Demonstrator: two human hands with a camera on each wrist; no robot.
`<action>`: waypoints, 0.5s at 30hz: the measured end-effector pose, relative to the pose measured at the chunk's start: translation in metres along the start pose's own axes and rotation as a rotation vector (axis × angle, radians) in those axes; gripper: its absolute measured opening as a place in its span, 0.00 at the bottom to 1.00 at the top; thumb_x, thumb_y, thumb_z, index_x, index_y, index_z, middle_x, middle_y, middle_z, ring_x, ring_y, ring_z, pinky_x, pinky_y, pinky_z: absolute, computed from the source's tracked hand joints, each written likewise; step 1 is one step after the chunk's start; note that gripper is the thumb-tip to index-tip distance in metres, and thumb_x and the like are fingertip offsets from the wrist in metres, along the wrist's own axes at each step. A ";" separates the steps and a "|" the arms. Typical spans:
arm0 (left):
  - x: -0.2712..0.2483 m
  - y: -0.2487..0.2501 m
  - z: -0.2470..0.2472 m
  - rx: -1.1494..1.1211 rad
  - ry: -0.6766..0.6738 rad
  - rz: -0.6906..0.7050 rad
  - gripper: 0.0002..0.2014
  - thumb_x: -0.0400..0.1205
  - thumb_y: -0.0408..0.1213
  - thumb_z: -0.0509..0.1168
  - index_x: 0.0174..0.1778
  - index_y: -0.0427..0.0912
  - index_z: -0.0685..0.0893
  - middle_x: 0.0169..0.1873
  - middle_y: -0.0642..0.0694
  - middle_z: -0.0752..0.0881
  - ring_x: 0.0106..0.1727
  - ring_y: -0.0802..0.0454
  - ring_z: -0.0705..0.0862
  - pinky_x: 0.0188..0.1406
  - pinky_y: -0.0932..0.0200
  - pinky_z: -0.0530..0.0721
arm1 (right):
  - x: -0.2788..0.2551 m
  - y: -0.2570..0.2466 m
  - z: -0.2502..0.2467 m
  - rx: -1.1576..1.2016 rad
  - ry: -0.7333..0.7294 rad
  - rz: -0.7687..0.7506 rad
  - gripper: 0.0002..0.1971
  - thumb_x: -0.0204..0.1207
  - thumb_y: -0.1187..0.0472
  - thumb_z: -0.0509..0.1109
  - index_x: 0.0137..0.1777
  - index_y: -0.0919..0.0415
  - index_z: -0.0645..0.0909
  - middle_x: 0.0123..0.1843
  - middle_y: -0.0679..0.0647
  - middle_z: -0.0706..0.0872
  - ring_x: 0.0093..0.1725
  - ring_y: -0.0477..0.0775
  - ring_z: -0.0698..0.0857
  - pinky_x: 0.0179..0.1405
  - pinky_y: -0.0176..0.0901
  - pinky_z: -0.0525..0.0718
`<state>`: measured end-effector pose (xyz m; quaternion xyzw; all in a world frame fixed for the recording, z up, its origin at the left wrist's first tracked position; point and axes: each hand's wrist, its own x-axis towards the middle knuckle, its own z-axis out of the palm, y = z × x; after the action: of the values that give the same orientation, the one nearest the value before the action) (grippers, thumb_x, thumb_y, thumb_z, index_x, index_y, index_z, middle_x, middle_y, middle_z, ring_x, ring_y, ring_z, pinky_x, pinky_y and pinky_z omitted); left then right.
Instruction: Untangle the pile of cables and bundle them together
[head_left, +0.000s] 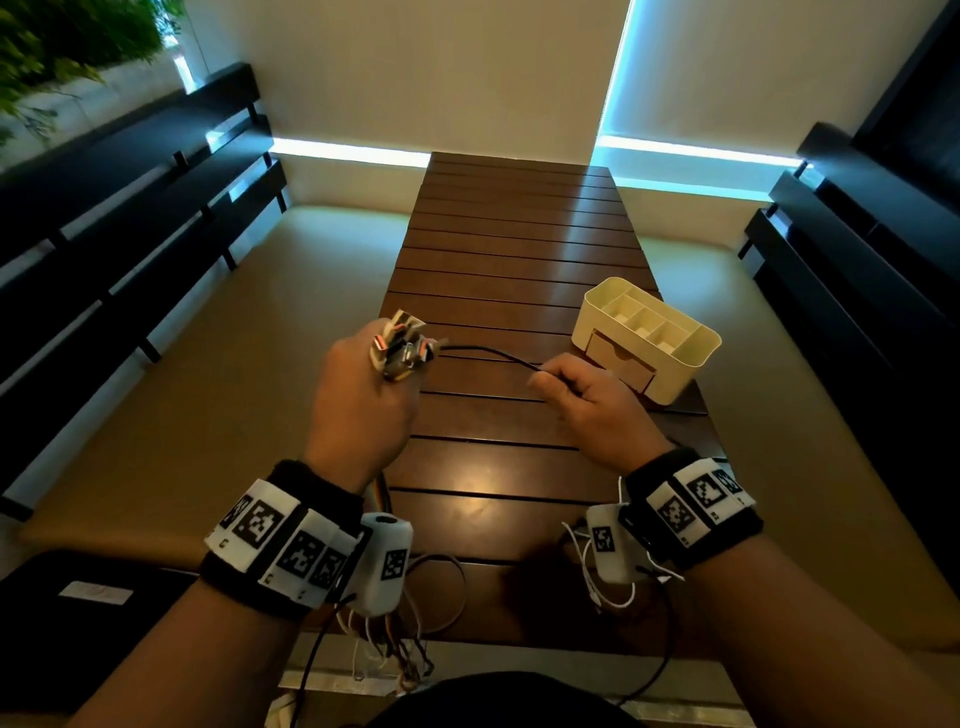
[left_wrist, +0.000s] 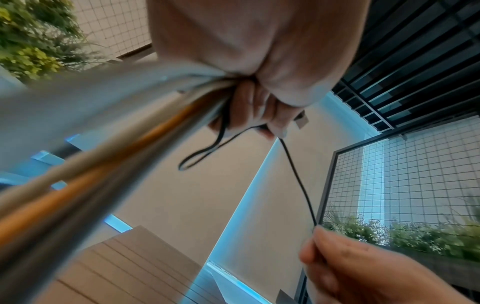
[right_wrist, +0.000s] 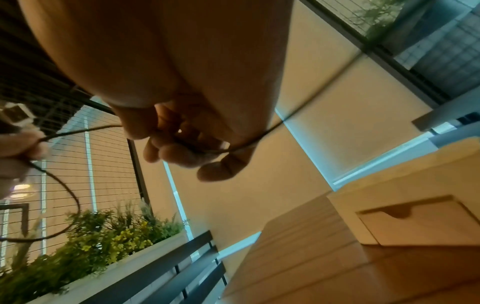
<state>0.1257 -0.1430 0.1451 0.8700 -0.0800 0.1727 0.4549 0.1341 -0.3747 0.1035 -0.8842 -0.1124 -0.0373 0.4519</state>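
My left hand (head_left: 371, 384) grips a bunch of cables just below their plugs (head_left: 402, 345), which stick up above the fist. In the left wrist view the white, orange and grey cables (left_wrist: 145, 131) run from that fist (left_wrist: 249, 107) towards the camera. A thin black cable (head_left: 491, 354) leads from the bunch to my right hand (head_left: 576, 395), whose thumb and fingers (right_wrist: 182, 150) pinch it. The black cable (right_wrist: 64, 131) loops below the left hand. More cable slack (head_left: 395, 644) hangs off the table's near edge under my left wrist.
The brown slatted table (head_left: 519, 249) stretches ahead. A cream desk organiser (head_left: 647, 338) with compartments and a small drawer stands on it just right of my right hand. Dark benches (head_left: 130, 208) line both sides, and a planter (right_wrist: 103, 246) sits at the left.
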 end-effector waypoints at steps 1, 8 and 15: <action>-0.001 -0.001 0.000 0.018 0.027 -0.031 0.10 0.84 0.37 0.67 0.39 0.36 0.83 0.29 0.44 0.82 0.27 0.52 0.74 0.23 0.61 0.71 | 0.001 0.004 0.001 0.003 0.007 0.023 0.05 0.86 0.56 0.64 0.51 0.49 0.81 0.40 0.43 0.82 0.38 0.33 0.80 0.37 0.23 0.76; -0.005 -0.007 0.000 0.091 -0.222 -0.128 0.11 0.83 0.34 0.67 0.34 0.46 0.80 0.29 0.49 0.80 0.29 0.53 0.74 0.27 0.58 0.68 | 0.022 -0.002 -0.008 -0.038 0.230 -0.091 0.03 0.84 0.57 0.67 0.52 0.51 0.83 0.45 0.41 0.82 0.46 0.32 0.79 0.44 0.17 0.72; -0.004 0.006 0.000 -0.001 -0.167 -0.028 0.23 0.81 0.29 0.70 0.70 0.53 0.82 0.50 0.56 0.86 0.47 0.63 0.83 0.49 0.65 0.81 | 0.027 -0.002 -0.004 -0.218 0.042 -0.250 0.06 0.81 0.61 0.71 0.55 0.58 0.88 0.42 0.37 0.77 0.44 0.32 0.78 0.44 0.19 0.71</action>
<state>0.1200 -0.1466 0.1481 0.8822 -0.1055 0.0933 0.4494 0.1601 -0.3716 0.1121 -0.9062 -0.2072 -0.1236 0.3474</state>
